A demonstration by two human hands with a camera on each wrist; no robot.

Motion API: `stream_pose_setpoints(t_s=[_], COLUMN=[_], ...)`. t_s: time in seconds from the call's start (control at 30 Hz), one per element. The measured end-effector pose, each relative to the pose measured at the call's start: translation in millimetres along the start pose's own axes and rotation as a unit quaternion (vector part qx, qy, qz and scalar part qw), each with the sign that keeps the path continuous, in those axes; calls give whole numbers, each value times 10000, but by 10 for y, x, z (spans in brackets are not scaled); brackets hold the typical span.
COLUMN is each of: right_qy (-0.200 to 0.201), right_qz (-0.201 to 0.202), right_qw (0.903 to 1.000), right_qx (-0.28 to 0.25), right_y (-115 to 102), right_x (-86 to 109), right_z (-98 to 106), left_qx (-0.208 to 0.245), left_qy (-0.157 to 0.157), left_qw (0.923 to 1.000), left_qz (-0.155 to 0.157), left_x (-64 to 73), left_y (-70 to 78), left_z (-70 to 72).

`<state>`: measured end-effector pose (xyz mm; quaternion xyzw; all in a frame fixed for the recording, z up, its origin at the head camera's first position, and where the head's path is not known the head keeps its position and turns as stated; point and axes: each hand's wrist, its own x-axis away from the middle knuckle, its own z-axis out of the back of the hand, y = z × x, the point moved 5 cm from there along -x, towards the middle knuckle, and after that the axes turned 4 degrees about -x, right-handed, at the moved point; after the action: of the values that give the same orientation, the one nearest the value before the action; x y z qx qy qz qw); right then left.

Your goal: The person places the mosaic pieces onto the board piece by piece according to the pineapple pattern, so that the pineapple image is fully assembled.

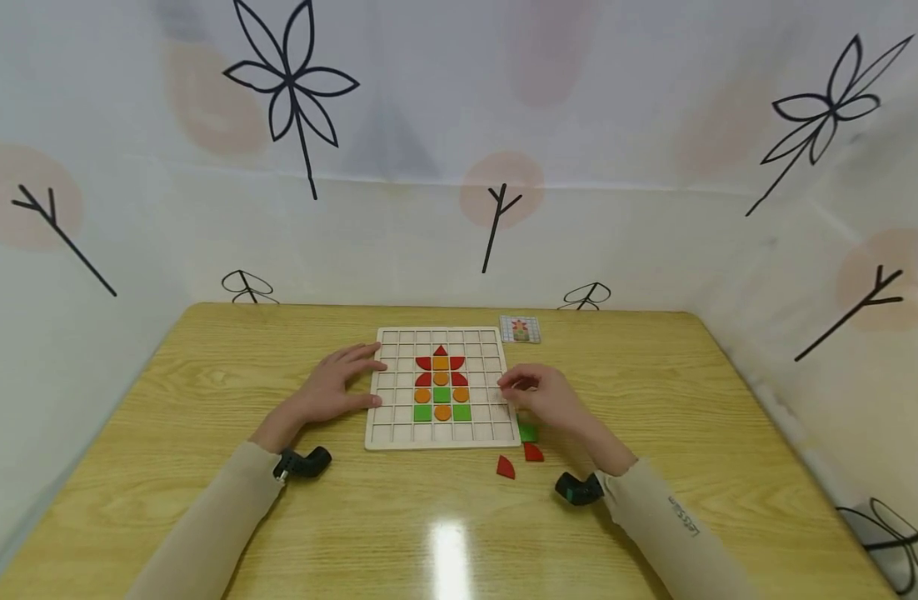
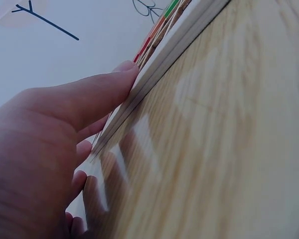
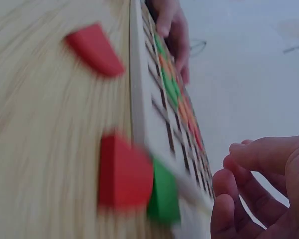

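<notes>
A white gridded board (image 1: 393,432) lies on the table, with red, orange and green pieces forming a figure in its middle columns. One orange square (image 1: 441,363) sits below a red triangle (image 1: 441,351). My left hand (image 1: 327,392) rests along the board's left edge, fingers spread; the left wrist view shows the thumb (image 2: 97,94) touching that edge. Over the right edge hovers my right hand (image 1: 546,402), fingers bent loosely and thumb near the fingertips, with no piece visible between them. Below it lie red quarter-circle pieces (image 1: 506,467) and a green piece (image 1: 529,433).
A small pattern card (image 1: 530,331) lies beyond the board's upper right corner. The wooden table (image 1: 294,533) meets a white cloth backdrop (image 1: 414,250) with printed plants. Each wrist carries a black camera (image 1: 579,489).
</notes>
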<state>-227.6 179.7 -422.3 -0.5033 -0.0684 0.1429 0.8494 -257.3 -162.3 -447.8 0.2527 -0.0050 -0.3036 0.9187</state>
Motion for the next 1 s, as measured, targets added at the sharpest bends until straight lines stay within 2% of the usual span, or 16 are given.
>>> stream_pose_setpoints(t_s=[0.13,0.23,0.43,0.57,0.77,1.0], right_qy=[-11,-315,-1250,-1550,-1531,-1505], right_qz=[139,253,188,200,366,435], right_qw=[9998,9988,9917,9877,9874,9873], right_qx=[125,276,239,73,178,256], right_y=[189,294,414,391,365,363], right_x=[141,226,305,318,340,338], right_z=[232,331,353,308,225,236], left_qx=[9,8,-22,-19,-21,-33], left_qy=[2,17,-19,-6,13,13], left_qw=[10000,10000,10000,10000,10000,10000], left_qz=[-11,-22,19,23,-34,-6], left_x=[-2,1,-3,-3,-3,-7], left_y=[4,2,-31,-28,-16,-21], left_z=[3,2,-20,-22,-22,-14])
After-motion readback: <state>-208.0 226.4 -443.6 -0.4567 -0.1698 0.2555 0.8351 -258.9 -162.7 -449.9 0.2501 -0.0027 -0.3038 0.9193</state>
